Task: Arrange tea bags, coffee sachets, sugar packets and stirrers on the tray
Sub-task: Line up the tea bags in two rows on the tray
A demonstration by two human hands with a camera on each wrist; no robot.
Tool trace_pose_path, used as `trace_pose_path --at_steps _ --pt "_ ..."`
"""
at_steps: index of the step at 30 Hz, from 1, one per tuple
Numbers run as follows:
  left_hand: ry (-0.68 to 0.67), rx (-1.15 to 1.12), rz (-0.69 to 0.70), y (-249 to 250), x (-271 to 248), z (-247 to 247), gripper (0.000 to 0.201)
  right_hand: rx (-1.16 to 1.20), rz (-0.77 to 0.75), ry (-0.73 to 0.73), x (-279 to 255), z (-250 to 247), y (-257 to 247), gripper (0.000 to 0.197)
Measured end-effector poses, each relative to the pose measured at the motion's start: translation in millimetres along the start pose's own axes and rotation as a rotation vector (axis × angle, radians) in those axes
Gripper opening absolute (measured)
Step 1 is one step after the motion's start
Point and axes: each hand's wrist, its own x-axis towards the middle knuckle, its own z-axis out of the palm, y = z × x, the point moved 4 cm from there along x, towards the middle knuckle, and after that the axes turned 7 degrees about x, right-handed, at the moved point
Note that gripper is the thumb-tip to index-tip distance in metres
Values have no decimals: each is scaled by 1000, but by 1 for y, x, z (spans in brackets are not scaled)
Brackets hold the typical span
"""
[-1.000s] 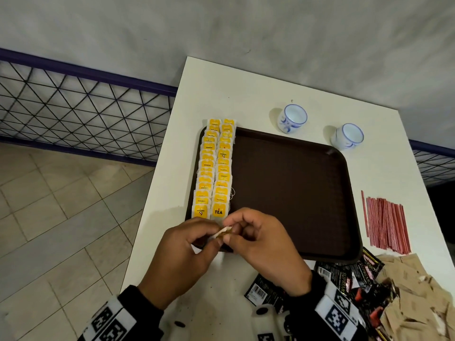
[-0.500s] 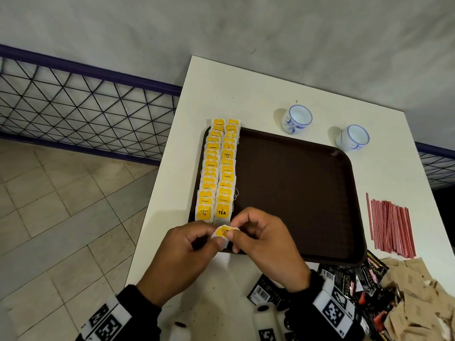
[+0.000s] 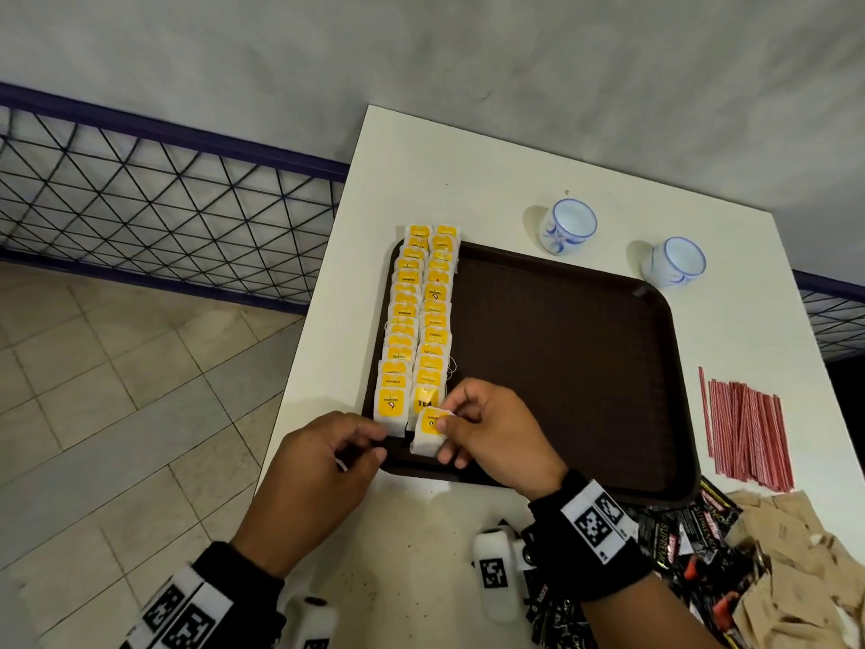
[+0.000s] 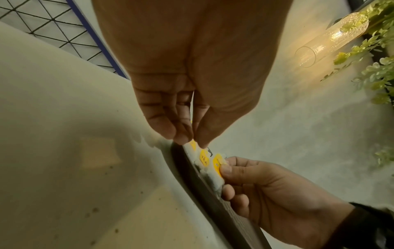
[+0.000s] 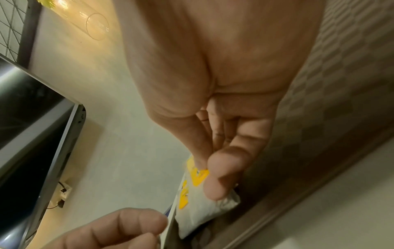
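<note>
Right hand (image 3: 491, 437) pinches a tea bag (image 3: 429, 435) over the tray (image 3: 585, 367) near edge. Left hand (image 3: 323, 466), just beside it, fingers curled, holds nothing visible.

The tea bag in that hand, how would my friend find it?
Find the brown tray, then the two yellow tea bag rows along its left side. At their near end the right hand pinches one tea bag; it alone sits tilted, out of line.
</note>
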Motion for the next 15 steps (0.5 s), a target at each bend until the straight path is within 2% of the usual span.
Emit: trace_pose_path --at_steps 8,15 --pt "5 56 64 -5 0 5 30 -33 67 -12 8 8 2 7" --pt "-4 59 81 -5 0 4 30 -35 48 -3 8 9 3 10"
